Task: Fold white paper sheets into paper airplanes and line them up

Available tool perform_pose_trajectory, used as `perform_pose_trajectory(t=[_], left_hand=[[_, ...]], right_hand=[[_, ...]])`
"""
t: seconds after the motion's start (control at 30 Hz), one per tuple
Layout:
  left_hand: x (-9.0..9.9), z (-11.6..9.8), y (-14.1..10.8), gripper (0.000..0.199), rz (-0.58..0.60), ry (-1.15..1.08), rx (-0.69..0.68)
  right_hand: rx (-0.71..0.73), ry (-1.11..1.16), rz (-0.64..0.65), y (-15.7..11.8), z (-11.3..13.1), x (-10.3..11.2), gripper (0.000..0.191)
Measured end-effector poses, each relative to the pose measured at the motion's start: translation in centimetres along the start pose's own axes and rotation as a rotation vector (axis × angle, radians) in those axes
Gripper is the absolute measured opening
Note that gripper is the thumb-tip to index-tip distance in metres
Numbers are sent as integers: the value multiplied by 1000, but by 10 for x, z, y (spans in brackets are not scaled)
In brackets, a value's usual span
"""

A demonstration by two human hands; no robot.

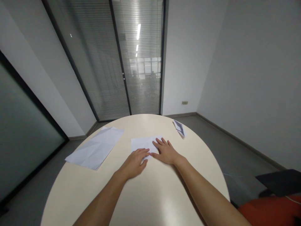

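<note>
Paper [138, 143] lies toward the tabletop's [141, 201] far edge, beneath left hand [133, 164] and right hand [168, 153], fingers released; even outward pressure should smooth it best.

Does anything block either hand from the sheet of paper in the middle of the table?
Nothing visible does: the left hand and right hand both rest on the middle sheet. The creased paper lies apart to the left, the small folded piece beyond it to the right.
</note>
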State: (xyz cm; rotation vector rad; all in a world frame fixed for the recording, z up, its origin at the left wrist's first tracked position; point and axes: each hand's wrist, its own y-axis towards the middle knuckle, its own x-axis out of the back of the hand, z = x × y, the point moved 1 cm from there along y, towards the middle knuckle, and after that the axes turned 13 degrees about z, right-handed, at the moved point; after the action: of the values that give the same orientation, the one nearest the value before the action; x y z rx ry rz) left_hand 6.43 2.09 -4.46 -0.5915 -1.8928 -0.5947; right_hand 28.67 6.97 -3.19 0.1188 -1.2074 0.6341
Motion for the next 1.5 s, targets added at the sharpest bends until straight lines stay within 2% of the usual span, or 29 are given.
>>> perform_pose_trajectory(t=[0.17,0.33,0.43,0.53,0.73,0.9,1.13,1.33,1.5], left_hand=[[-1,1,0,38,1,19,-3],[0,4,0,32,-4,-1,0],[1,5,0,27,-12,-31,11],[1,6,1,25,-25,-41,13],[4,0,2,25,-29,-11,23],[10,-6,3,23,-39,21,54],[11,-6,3,22,-31,42,68],[11,-6,3,20,-13,46,78],[13,-8,3,19,-5,57,86]], right_hand=[[-91,-4,-37,-1,0,1,78],[-107,-21,-68,0,-1,2,70],[-41,-41,-71,1,-2,1,64],[86,-59,-66,3,-2,0,60],[284,-30,-40,1,5,2,64],[367,-7,-50,-2,10,4,58],[389,20,-38,-4,12,6,61],[435,108,-101,-5,14,7,31],[523,162,-91,-2,15,6,12]])
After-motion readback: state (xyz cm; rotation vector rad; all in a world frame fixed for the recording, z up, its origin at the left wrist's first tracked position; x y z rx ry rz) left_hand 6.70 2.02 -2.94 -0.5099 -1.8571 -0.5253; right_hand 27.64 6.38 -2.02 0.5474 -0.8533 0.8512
